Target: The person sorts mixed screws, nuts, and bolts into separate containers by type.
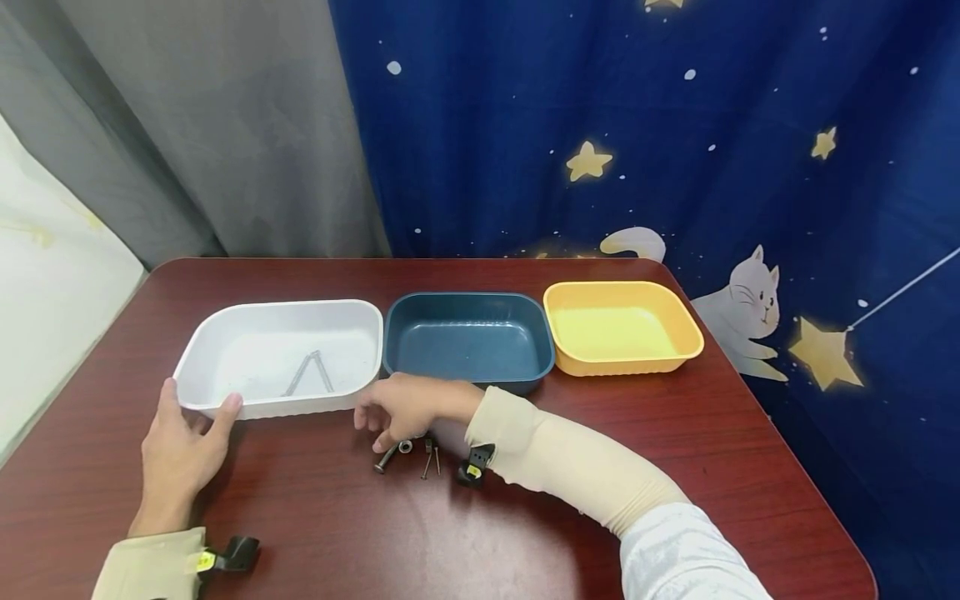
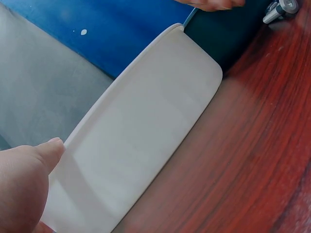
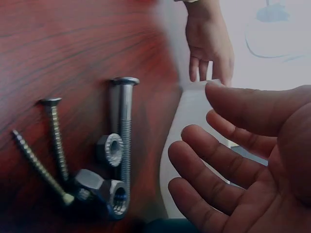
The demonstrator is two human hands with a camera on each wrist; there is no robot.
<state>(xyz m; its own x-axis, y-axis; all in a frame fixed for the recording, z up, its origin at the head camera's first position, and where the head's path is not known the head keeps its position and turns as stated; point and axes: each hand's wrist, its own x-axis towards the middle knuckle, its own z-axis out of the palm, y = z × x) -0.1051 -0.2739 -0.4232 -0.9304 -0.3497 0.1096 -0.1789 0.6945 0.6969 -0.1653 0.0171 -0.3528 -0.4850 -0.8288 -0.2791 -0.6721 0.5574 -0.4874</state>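
soft, even light is filling the head view; the glossy table [image 1: 337, 533] is throwing back a pale sheen, and a dim shadow is spreading below the right sleeve [image 1: 592, 467]. small glints are showing in the dark teal tray [image 1: 470, 343]. in the left wrist view, the white tray [image 2: 141, 111] is looking greyish, and a faint shadow is crossing its near end. in the right wrist view, the upper right is washing out to white, the table's far part is looking blurred, and a dark strip, shadow or reflection, is running beside the bolt [image 3: 126, 104].
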